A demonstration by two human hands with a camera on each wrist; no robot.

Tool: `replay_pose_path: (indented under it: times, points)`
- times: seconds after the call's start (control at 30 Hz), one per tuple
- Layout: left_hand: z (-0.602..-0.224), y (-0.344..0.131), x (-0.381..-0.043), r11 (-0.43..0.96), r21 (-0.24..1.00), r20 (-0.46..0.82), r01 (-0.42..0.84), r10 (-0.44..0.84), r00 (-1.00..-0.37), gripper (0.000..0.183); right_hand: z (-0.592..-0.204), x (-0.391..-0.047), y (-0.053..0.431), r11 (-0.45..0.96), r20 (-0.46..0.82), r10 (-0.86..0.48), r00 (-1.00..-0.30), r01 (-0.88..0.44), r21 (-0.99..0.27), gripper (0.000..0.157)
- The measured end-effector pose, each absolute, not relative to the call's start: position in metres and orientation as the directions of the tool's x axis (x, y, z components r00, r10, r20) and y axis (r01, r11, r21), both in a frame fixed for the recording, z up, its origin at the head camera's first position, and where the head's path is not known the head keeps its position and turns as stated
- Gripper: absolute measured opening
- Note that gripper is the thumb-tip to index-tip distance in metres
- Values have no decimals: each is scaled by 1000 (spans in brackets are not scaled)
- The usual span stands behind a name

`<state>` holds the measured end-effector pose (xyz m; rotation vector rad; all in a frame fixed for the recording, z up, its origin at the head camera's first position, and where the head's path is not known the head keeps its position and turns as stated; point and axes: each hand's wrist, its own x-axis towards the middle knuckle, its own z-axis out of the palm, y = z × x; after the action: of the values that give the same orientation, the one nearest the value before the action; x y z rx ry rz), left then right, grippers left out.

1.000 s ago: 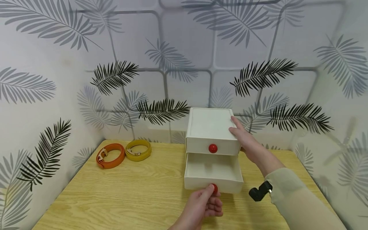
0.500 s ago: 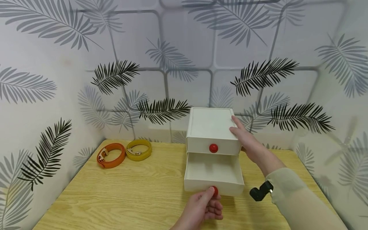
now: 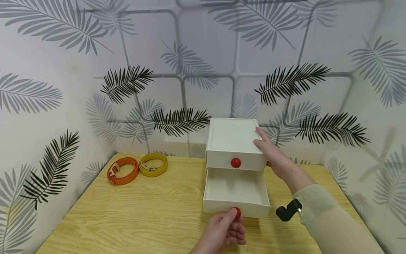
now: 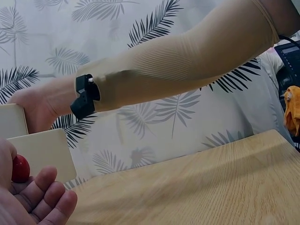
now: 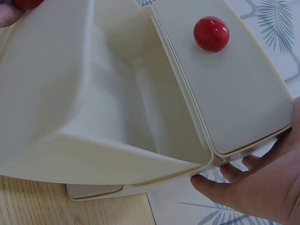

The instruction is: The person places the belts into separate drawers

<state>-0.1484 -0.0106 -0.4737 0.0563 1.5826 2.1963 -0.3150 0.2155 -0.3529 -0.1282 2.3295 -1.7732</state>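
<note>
A white drawer box (image 3: pixel 233 135) stands on the table, its upper drawer in place with a red knob (image 3: pixel 235 162). Below that, another drawer (image 3: pixel 219 206) is pulled out, and its inside looks bare. My left hand (image 3: pixel 220 231) pinches this drawer's red knob (image 3: pixel 237 212) between thumb and forefinger, the other fingers loosely bent. On the box's right side rests my right hand (image 3: pixel 275 156), two fingertips at the top edge. The right wrist view shows the right hand's fingers (image 5: pixel 213 187) reaching along the side wall, next to the upper drawer.
Two coiled belts, one orange (image 3: pixel 126 180) and one yellow (image 3: pixel 158 172), lie at the back left of the wooden table (image 3: pixel 127 218). Leaf-patterned walls (image 3: pixel 203 98) close in the back and sides. An orange cloth-like thing (image 4: pixel 292 110) shows beyond the table.
The pulled-out drawer has slid slightly farther towards me, with my left hand on its knob. My right hand keeps its place on the box, and the belts have not moved.
</note>
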Motion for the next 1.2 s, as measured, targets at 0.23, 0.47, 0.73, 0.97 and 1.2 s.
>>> replay_pose_path:
  times: [0.23,0.47,0.73,0.97,1.2]
  points:
    - [-476,-11,-149,-261,912,-205,-316,376,-904,45,-353,-317,215,270,-116,-193,-974,61,-961,71]
    - [-479,-10,-148,-271,913,-193,-305,371,-908,43,-353,-316,215,273,-122,-192,-974,67,-960,71]
    - [-476,-11,-147,-274,906,-204,-323,386,-900,44,-352,-315,215,270,-125,-191,-973,70,-960,71]
    - [-475,-11,-146,-249,906,-227,-343,399,-888,47,-352,-315,214,269,-126,-189,-974,72,-961,71]
    - [-475,-12,-146,-233,905,-243,-355,403,-882,48,-351,-314,214,266,-126,-187,-974,73,-961,72]
